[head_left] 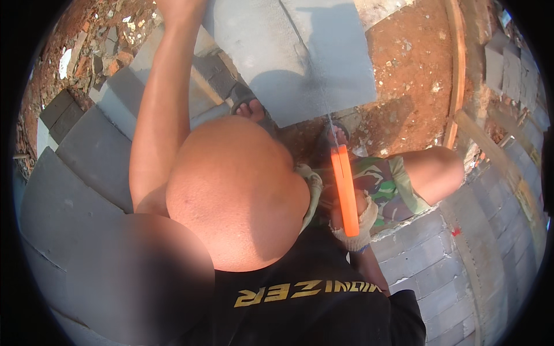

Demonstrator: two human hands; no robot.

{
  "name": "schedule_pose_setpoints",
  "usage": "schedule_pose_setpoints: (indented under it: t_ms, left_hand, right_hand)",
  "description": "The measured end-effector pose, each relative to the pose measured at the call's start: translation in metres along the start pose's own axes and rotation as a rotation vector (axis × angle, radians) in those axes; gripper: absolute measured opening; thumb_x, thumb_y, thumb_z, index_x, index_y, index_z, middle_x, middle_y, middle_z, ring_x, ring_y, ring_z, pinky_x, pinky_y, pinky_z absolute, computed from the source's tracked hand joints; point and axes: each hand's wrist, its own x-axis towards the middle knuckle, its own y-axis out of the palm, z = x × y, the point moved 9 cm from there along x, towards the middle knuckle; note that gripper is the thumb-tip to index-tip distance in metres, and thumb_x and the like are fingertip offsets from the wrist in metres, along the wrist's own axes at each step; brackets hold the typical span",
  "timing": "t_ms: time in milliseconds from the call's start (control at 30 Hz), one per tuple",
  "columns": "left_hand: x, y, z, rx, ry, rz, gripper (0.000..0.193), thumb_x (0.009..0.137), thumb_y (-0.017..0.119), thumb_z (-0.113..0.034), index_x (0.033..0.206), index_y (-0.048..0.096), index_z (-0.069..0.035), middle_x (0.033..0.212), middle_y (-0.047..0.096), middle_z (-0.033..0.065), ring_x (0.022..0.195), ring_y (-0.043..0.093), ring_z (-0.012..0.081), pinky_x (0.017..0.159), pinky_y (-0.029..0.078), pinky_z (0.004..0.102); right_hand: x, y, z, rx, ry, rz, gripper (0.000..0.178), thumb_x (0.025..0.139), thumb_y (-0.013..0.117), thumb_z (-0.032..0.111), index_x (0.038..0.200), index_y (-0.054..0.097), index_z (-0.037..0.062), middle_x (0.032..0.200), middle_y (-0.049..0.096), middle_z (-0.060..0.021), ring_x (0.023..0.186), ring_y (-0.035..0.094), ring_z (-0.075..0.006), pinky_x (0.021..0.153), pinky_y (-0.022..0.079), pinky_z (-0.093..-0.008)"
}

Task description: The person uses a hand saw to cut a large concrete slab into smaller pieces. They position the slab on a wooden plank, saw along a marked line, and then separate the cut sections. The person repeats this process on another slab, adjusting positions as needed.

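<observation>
At top, the cropped left hand (pixel 178 4) is unreadable; right hand (pixel 362 205) grips a saw (pixel 344 187).

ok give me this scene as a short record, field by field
right hand: closed around the orange handle of a saw
left hand: mostly cut off at the top edge, grip not visible
slab: flat, grey, saw blade reaching over it
ground: reddish dirt
left side: grey blocks
clothing: black shirt, camouflage shorts
</observation>
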Motion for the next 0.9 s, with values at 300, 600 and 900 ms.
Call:
schedule_pose_setpoints:
  t_ms: [300,600,900]
  left_hand:
    - [0.005,-0.020,0.004,0.067,0.012,-0.067,0.088,0.088,0.076,-0.037,0.153,0.035,0.005,0.152,0.045,0.0302,0.142,0.044,0.0380,0.118,0.035,0.0405]
    - [-0.007,-0.020,-0.018,-0.044,-0.055,-0.029,0.089,0.088,0.077,-0.036,0.154,0.034,0.005,0.151,0.046,0.0304,0.141,0.045,0.0377,0.118,0.035,0.0401]
    - [0.000,-0.025,-0.007,0.014,-0.019,-0.055,0.088,0.088,0.077,-0.035,0.153,0.034,0.005,0.149,0.047,0.0309,0.139,0.047,0.0372,0.117,0.036,0.0399]
  right_hand:
    - [0.100,-0.001,0.016,-0.044,-0.175,-0.272,0.011,0.076,0.066,0.000,0.087,0.066,0.0022,0.072,0.063,-0.0111,0.061,0.063,-0.0305,0.058,0.050,-0.0384]
    - [0.086,-0.003,0.023,-0.172,-0.226,-0.246,0.011,0.079,0.069,0.003,0.089,0.065,0.0031,0.081,0.066,-0.0134,0.069,0.065,-0.0313,0.063,0.051,-0.0368]
    - [0.000,-0.007,-0.001,0.054,-0.092,-0.028,0.033,0.064,0.079,0.016,0.096,0.072,0.0071,0.078,0.068,-0.0096,0.070,0.067,-0.0330,0.063,0.054,-0.0417]
